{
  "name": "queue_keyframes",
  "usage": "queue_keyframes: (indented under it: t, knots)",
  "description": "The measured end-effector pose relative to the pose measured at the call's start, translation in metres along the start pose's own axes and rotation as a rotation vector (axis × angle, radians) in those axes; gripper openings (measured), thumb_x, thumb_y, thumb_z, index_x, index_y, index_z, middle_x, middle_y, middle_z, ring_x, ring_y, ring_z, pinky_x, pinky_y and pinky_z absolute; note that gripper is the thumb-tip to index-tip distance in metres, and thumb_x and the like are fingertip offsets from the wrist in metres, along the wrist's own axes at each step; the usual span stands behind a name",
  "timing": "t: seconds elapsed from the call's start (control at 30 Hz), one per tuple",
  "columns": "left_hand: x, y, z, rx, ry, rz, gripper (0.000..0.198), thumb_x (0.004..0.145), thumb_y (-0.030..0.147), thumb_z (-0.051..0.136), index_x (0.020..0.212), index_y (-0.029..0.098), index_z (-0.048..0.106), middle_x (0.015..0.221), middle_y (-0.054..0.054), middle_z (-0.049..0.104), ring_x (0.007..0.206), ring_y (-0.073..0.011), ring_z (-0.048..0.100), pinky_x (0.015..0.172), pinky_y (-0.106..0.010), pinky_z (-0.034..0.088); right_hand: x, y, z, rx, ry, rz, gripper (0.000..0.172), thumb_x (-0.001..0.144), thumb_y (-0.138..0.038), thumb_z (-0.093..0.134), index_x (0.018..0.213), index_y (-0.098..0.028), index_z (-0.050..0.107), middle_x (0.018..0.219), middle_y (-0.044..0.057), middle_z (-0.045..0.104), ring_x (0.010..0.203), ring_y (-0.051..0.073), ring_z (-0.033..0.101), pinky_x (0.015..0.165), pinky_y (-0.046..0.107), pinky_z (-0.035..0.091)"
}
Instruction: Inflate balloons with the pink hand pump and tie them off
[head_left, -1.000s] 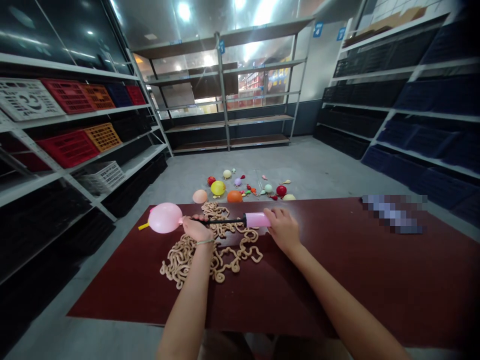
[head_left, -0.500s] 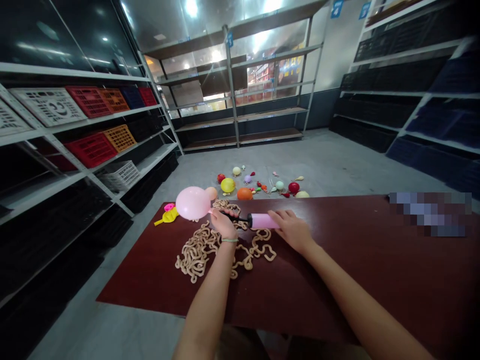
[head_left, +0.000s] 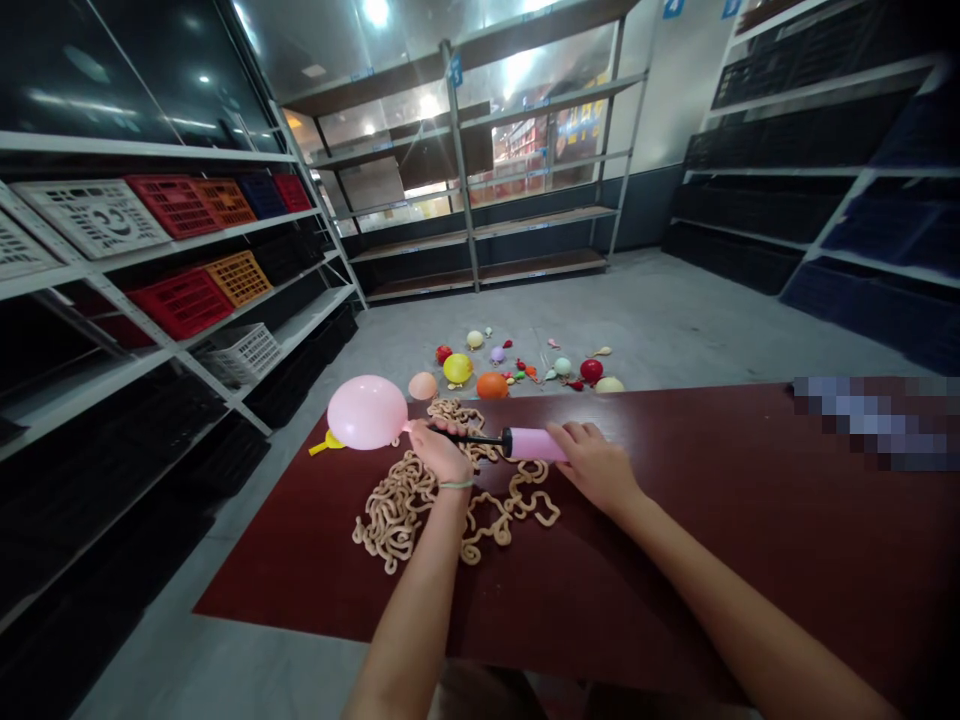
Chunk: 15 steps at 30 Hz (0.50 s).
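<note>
An inflated pale pink balloon (head_left: 367,412) stretches out to the left of my left hand (head_left: 441,452). My left fingers are closed around the balloon's neck and the black end of a hand balloon pump, whose exact grip is partly hidden. My right hand (head_left: 596,465) wraps round the pink barrel of the balloon pump (head_left: 534,444); a black rod shows between the two hands. Beneath them, a tangled heap of beige twisted cord-like pieces (head_left: 397,500) lies on the dark red table (head_left: 285,560). A yellow deflated balloon (head_left: 327,443) lies partly behind the pink one.
Several balloons, among them a yellow one (head_left: 457,368) and an orange one (head_left: 492,385), lie on the floor beyond the table. Shelves with plastic crates (head_left: 180,300) stand at left, and dark crates (head_left: 739,220) fill racks at right. A blurred-out item (head_left: 874,420) lies at the table's right.
The pink balloon has shifted left, looks slightly larger and now covers the bright pink piece behind it. My hands are farther apart, with more of the pump's black rod showing.
</note>
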<state>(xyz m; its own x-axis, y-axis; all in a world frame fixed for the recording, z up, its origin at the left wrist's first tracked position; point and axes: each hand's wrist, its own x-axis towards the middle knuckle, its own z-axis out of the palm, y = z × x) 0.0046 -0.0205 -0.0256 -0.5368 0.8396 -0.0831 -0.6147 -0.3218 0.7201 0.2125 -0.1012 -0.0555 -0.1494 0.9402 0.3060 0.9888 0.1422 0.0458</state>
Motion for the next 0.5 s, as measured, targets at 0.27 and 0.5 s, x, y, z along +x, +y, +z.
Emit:
queue_keyframes:
  t: [0.27,0.5]
  knots:
    - [-0.010,-0.026,0.008,0.086,-0.130,-0.083,0.021,0.089,0.032,0.041,0.070,0.022,0.037,0.054,0.006,0.040,0.041,-0.0096,0.040,0.044,-0.024,0.037,0.001,-0.004,0.008,0.083,0.031,-0.056,0.051,0.094,-0.031,0.052,0.144,-0.028,0.043,0.122,0.007,0.062,0.105,0.022,0.052,0.063,0.028,0.037]
    - [0.015,0.011,0.001,0.011,-0.062,-0.016,0.014,0.085,0.029,0.042,0.076,0.023,0.033,0.057,0.007,0.036,0.044,-0.0087,0.039,0.045,-0.021,0.034,0.002,0.042,0.004,-0.061,0.187,-0.021,0.048,0.088,-0.021,0.057,0.135,-0.028,0.054,0.122,0.007,0.063,0.110,0.024,0.049,0.071,0.028,0.040]
